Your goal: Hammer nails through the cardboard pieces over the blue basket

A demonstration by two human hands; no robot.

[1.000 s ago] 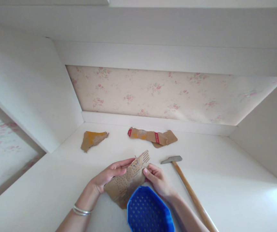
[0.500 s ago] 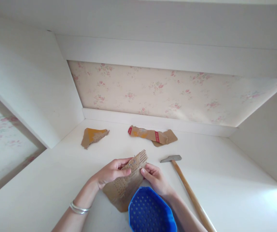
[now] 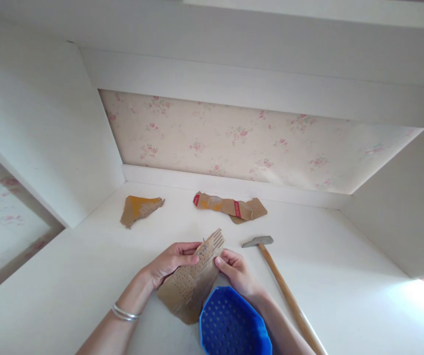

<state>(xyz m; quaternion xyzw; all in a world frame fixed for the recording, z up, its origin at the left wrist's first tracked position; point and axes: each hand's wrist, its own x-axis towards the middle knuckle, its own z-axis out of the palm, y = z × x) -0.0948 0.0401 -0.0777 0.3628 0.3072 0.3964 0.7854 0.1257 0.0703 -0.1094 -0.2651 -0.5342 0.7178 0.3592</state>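
Note:
Between both hands is a torn piece of brown cardboard [image 3: 188,291], dotted with rows of small holes and ridged at its top corner. A few small metal nails [image 3: 201,250] show near its upper edge. My left hand [image 3: 173,262] grips the left edge, thumb on top and fingers behind. My right hand [image 3: 236,270] pinches the right edge between thumb and fingers. Just below sits a blue faceted bowl [image 3: 234,323] with a dotted inside, partly in front of the cardboard. A silver bangle circles my left wrist.
A hammer [image 3: 284,288] with a wooden handle lies to the right. Farther back on the white surface [image 3: 97,256] are a torn cardboard scrap [image 3: 140,208] on the left and overlapping cardboard strips [image 3: 223,204] with red tape. White panels and floral wallpaper enclose the space.
The view has shifted slightly, so the background items appear a little farther left. Both hands keep their hold on the cardboard, which is tilted slightly differently.

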